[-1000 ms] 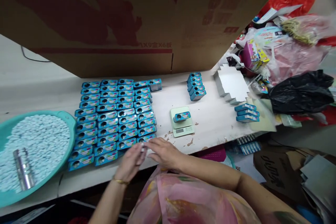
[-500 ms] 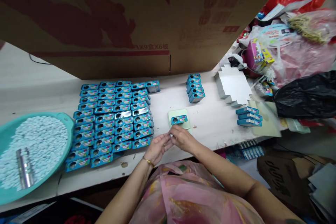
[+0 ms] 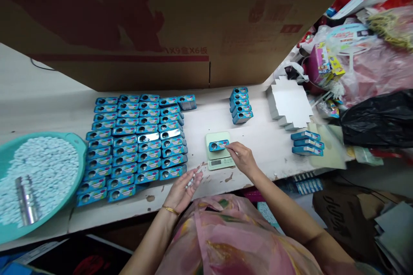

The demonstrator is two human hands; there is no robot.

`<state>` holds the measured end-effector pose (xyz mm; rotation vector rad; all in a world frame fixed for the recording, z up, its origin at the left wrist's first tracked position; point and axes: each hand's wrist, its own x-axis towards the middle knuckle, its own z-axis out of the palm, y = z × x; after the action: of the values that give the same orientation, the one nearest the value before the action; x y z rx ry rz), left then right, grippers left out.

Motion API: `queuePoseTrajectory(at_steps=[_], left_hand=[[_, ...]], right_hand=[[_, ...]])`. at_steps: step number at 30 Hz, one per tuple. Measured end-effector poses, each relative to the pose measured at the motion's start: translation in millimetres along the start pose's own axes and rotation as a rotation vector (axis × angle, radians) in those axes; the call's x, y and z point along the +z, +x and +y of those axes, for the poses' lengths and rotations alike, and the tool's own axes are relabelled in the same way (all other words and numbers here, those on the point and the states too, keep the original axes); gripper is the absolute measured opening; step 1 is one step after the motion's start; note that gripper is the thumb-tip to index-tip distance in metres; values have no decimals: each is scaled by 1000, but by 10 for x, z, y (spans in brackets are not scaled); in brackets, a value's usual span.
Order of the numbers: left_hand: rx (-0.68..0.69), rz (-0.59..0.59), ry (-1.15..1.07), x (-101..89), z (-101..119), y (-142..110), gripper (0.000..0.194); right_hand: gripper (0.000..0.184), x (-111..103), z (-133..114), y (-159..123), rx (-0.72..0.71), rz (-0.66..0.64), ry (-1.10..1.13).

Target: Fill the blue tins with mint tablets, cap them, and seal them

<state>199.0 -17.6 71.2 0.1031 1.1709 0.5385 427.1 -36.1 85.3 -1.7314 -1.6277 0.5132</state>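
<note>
A small blue tin [image 3: 217, 145] with a dark round spot lies on a pale green scale [image 3: 222, 163]. At the tin's right end, my right hand [image 3: 244, 159] has its thumb and fingertips pinched together on the edge. My left hand [image 3: 183, 190] is palm up, fingers curled around several small pale mints [image 3: 190, 182]. It hovers by the table's front edge, left of the scale. Many matching blue tins [image 3: 124, 160] stand in packed rows to the left. A teal basin [image 3: 80, 148] at far left is heaped with pale mints [image 3: 48, 163].
A metal cylinder [image 3: 26, 200] lies in the basin. A large cardboard box [image 3: 145, 73] backs the table. Blue tins [image 3: 241, 107] stand in a short column behind the scale. White cut card [image 3: 292, 103], more tins [image 3: 307, 143] and a black bag [image 3: 380, 118] are on the right.
My hands came together by the front edge, moved right to the scale, then parted. My right hand went up to the tin; my left hand dropped back leftward with mints in it.
</note>
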Motion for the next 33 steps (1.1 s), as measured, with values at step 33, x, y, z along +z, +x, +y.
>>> queuePoseTrajectory(at_steps=[33], left_hand=[[-11,-39,-8,-375,-1,-111,28]], right_hand=[[35,300,99,573,-132,-320,-351]])
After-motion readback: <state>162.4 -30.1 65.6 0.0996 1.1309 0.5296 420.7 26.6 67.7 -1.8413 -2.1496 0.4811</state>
